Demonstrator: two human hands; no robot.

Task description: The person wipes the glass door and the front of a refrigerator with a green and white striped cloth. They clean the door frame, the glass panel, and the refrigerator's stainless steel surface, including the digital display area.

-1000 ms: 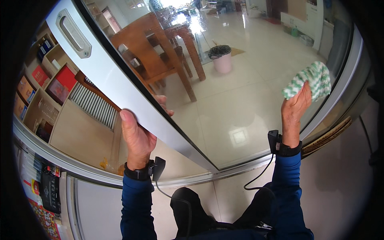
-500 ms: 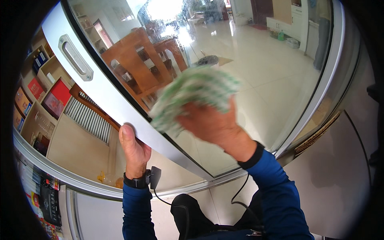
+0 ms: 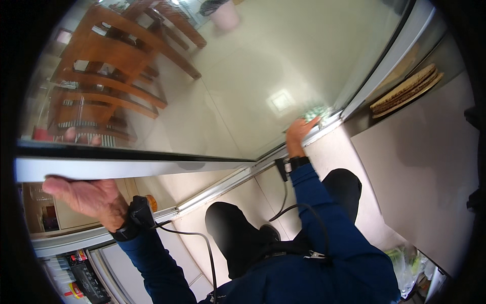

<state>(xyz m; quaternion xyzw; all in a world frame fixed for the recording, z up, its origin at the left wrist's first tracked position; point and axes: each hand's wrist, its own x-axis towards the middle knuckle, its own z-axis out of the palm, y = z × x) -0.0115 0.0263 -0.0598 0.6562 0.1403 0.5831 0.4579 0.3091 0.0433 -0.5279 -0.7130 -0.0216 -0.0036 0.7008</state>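
Observation:
A glass sliding door (image 3: 228,96) with a white frame stands in front of me. My left hand (image 3: 88,197) is at the left edge of the white door frame (image 3: 126,169), thumb on the near side; fingertips show through the glass beyond it. At the lower right corner of the pane, my right hand (image 3: 298,134) presses a green-and-white checked cloth (image 3: 318,115) down by the bottom track (image 3: 268,162). The cloth is partly hidden behind the fingers.
Behind the glass are wooden chairs (image 3: 116,55) and a pink bin (image 3: 224,15) with a dark liner. Brown woven mats (image 3: 405,91) lean behind a grey panel (image 3: 420,157) at right. A plastic bag (image 3: 407,268) lies lower right. Cables (image 3: 202,235) hang from both wrists.
My right hand has carried the cloth from the middle of the pane down to its lower right corner. The view has tilted lower, and my left hand now appears farther left.

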